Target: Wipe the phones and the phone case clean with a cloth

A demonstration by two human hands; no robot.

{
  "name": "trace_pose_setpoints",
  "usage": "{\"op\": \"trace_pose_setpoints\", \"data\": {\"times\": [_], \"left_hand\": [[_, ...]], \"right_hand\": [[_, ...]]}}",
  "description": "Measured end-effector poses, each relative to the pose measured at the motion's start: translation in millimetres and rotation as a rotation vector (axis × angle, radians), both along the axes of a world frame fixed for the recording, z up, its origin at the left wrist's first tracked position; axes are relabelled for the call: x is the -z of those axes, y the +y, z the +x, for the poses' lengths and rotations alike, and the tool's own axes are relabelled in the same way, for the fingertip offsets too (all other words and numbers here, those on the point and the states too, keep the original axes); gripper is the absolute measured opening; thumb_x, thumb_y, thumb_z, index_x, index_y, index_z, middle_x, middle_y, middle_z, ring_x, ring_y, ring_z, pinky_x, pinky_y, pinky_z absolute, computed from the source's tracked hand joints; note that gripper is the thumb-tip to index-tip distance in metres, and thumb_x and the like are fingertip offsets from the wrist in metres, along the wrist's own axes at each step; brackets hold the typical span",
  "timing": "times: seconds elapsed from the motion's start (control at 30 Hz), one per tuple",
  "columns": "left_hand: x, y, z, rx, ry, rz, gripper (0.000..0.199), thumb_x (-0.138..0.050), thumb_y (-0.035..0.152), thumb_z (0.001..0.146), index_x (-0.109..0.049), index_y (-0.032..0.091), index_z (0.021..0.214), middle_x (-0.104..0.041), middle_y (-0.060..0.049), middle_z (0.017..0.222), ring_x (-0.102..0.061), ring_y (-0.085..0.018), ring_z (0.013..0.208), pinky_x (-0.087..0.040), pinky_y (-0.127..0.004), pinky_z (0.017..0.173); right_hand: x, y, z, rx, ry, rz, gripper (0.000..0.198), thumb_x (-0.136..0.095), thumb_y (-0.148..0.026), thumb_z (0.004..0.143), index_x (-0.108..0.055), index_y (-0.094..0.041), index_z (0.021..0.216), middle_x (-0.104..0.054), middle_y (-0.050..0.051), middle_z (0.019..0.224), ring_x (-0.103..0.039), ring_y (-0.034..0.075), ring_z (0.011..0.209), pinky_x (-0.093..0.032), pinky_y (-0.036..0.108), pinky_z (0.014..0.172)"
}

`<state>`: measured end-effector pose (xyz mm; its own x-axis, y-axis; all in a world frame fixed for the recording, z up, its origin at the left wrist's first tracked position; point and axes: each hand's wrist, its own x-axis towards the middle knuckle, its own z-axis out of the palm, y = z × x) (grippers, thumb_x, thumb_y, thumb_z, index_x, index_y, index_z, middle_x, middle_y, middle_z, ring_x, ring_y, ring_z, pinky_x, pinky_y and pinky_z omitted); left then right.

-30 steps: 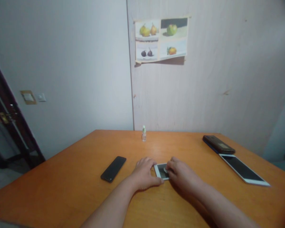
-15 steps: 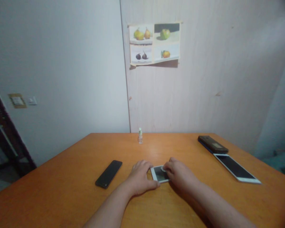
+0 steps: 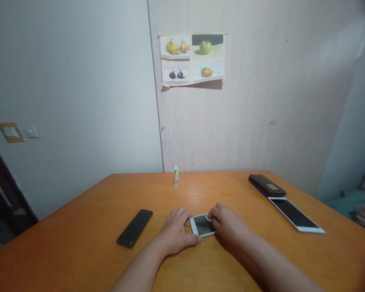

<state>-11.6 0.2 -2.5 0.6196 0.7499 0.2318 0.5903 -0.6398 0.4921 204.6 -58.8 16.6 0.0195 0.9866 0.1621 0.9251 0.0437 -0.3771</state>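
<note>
A white smartphone (image 3: 200, 225) with a dark screen lies face up on the table in front of me. My left hand (image 3: 176, 232) grips its left end, thumb at the near edge and fingers at the far edge. My right hand (image 3: 228, 223) is over the right part of the phone, fingers bent and pinched together. Between those fingertips a small white pad (image 3: 207, 217) rests against the screen; most of it is hidden by the fingers. The phone's right end is covered by this hand.
A black phone (image 3: 135, 228) lies left of my hands. Farther back stands a small clear bottle (image 3: 176, 177) with a pale cap. At the right are a white tablet (image 3: 295, 215) and a dark brown case (image 3: 267, 185) on the wooden table (image 3: 88, 235). A fruit poster (image 3: 192, 61) hangs on the wall.
The whole view has shifted slightly, so everything sits a little farther left. Both hands keep their places on the white smartphone, with the pad still near the middle of its screen.
</note>
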Motion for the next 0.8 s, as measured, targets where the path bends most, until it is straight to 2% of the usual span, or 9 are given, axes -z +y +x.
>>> {"op": "trace_pose_setpoints", "data": {"times": [0.07,0.13,0.33,0.4,0.5,0.57,0.8], "left_hand": [[1.3,0.6,0.1,-0.003,-0.008,-0.002,0.055,-0.081,0.051,0.063,-0.062,0.027,0.108,-0.059,-0.002,0.111,-0.052,-0.025,0.106,-0.041,-0.033,0.088],[1.8,0.6,0.1,-0.005,-0.009,0.0,0.056,-0.081,0.051,0.062,-0.062,0.027,0.109,-0.059,-0.002,0.111,-0.052,-0.025,0.107,-0.041,-0.033,0.089],[-1.0,-1.8,-0.6,-0.005,0.013,-0.017,0.052,-0.079,0.05,0.064,-0.062,0.027,0.107,-0.059,-0.002,0.109,-0.053,-0.025,0.104,-0.042,-0.032,0.086],[-1.6,-2.4,-0.6,-0.009,0.006,-0.021,0.053,-0.08,0.05,0.063,-0.062,0.027,0.108,-0.059,-0.002,0.11,-0.053,-0.025,0.104,-0.042,-0.033,0.087],[-2.0,-2.4,-0.4,-0.005,-0.008,-0.022,0.056,-0.081,0.051,0.062,-0.063,0.027,0.109,-0.059,-0.003,0.113,-0.052,-0.026,0.107,-0.042,-0.033,0.089],[-2.3,-2.2,-0.3,0.002,-0.007,-0.023,0.055,-0.08,0.051,0.062,-0.063,0.027,0.109,-0.059,-0.003,0.113,-0.052,-0.026,0.107,-0.042,-0.034,0.089],[-3.2,-3.0,-0.1,-0.015,0.01,-0.019,0.052,-0.08,0.053,0.061,-0.064,0.027,0.103,-0.059,-0.002,0.107,-0.053,-0.026,0.103,-0.043,-0.033,0.084]], "right_hand": [[-1.2,2.9,9.5,0.091,-0.031,-0.011,0.024,-0.051,-0.014,0.085,-0.074,-0.019,0.09,-0.061,0.007,0.091,-0.055,0.017,0.081,-0.032,0.026,0.068],[-0.5,2.8,9.2,0.102,-0.041,0.004,0.024,-0.051,-0.013,0.085,-0.074,-0.019,0.09,-0.061,0.007,0.091,-0.055,0.017,0.081,-0.032,0.026,0.069],[2.8,-5.2,-17.8,-0.141,-0.011,0.031,0.022,-0.052,-0.017,0.086,-0.073,-0.023,0.089,-0.061,0.004,0.09,-0.054,0.015,0.079,-0.032,0.025,0.067],[-0.1,-3.5,-9.9,-0.081,-0.032,0.016,0.022,-0.052,-0.017,0.085,-0.073,-0.023,0.091,-0.062,0.004,0.091,-0.055,0.016,0.08,-0.032,0.026,0.068],[-4.9,1.8,11.6,0.12,-0.082,-0.019,0.024,-0.051,-0.016,0.085,-0.073,-0.021,0.092,-0.063,0.007,0.093,-0.056,0.018,0.082,-0.031,0.027,0.068],[-5.0,3.1,16.6,0.17,-0.093,-0.019,0.024,-0.05,-0.016,0.086,-0.073,-0.021,0.091,-0.063,0.007,0.092,-0.057,0.018,0.083,-0.031,0.028,0.068],[4.0,-4.7,-19.2,-0.139,-0.023,0.035,0.022,-0.052,-0.017,0.084,-0.072,-0.024,0.089,-0.062,0.003,0.091,-0.056,0.015,0.082,-0.033,0.025,0.07]]}}
